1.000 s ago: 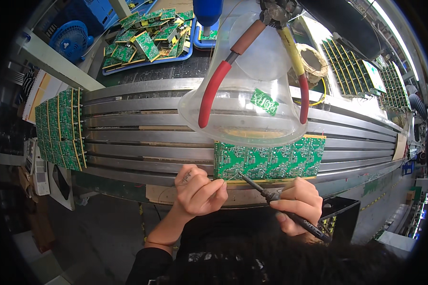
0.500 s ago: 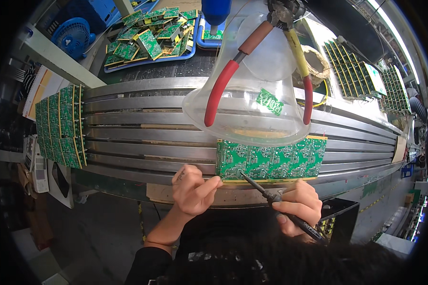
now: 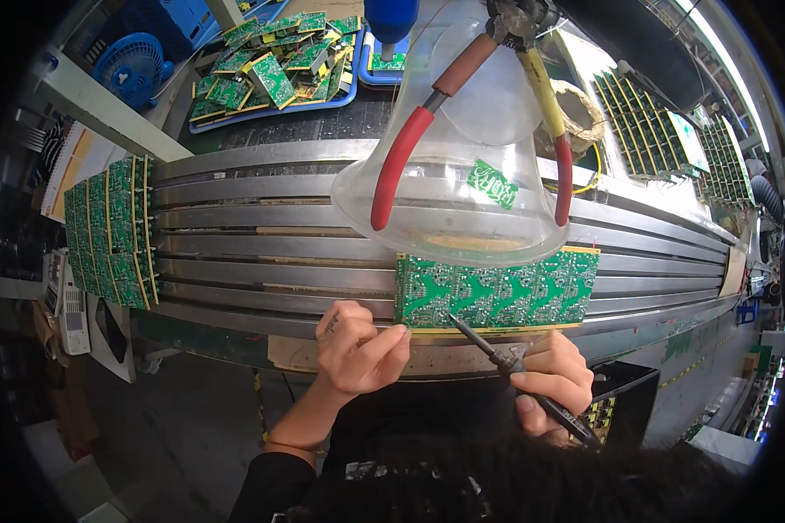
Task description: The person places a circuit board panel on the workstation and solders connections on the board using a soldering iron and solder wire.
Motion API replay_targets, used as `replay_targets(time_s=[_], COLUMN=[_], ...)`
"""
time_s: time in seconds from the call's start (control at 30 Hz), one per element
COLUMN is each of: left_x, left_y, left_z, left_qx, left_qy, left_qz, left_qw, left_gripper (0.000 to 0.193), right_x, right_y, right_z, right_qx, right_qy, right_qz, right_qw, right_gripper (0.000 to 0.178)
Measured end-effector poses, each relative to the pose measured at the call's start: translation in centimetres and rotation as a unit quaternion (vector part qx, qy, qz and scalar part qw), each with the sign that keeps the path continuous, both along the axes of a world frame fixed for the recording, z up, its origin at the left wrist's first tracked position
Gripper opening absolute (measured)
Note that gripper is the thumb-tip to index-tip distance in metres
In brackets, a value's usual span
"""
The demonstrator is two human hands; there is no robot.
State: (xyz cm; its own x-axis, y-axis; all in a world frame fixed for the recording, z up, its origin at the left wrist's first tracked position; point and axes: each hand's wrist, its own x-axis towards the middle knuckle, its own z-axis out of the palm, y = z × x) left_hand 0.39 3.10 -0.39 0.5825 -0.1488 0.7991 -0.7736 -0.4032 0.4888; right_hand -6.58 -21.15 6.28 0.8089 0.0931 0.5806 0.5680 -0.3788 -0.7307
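A green circuit board panel (image 3: 506, 292) with yellow edge strips lies across the metal rails in front of me. My right hand (image 3: 556, 376) is closed around the dark handle of a soldering iron (image 3: 476, 338). The iron slants up to the left, its tip at the lower left part of the panel. Beside the panel's lower left corner, my left hand (image 3: 358, 350) is held in a pinch, thumb and forefinger together. Whatever it grips, if anything, is too small to make out.
A clear plastic funnel hood (image 3: 445, 196) hangs over the panel's far edge, with red-handled pliers (image 3: 401, 170) in front of it. Stacked board panels (image 3: 109, 235) stand at the rails' left end. Behind, a blue tray (image 3: 323, 106) holds piled boards. More panels (image 3: 645, 126) stand far right.
The soldering iron's tip has shifted slightly right on the panel, and my right hand has moved a little right with it. My left hand stays nearly still.
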Motion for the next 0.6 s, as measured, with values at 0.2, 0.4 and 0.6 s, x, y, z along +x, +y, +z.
replay_targets(time_s=[0.2, 0.4, 0.6], left_x=[-0.09, -0.21, -0.24], left_y=[0.08, 0.09, 0.09], left_z=[0.24, 0.12, 0.09], left_qx=[0.033, 0.039, 0.038], left_qy=[-0.006, -0.007, -0.006], left_qz=[-0.018, -0.008, -0.007], left_qw=[0.999, 0.999, 0.999], left_gripper=[0.020, 0.020, 0.020], right_x=[-0.51, -0.43, -0.35], right_y=[-0.03, 0.23, 0.14], right_z=[0.17, 0.06, 0.71], right_qx=[-0.043, -0.058, -0.097], right_qy=[-0.017, -0.015, -0.016], right_qz=[-0.001, 0.006, 0.011], right_qw=[0.999, 0.998, 0.995], right_gripper=[0.017, 0.018, 0.018])
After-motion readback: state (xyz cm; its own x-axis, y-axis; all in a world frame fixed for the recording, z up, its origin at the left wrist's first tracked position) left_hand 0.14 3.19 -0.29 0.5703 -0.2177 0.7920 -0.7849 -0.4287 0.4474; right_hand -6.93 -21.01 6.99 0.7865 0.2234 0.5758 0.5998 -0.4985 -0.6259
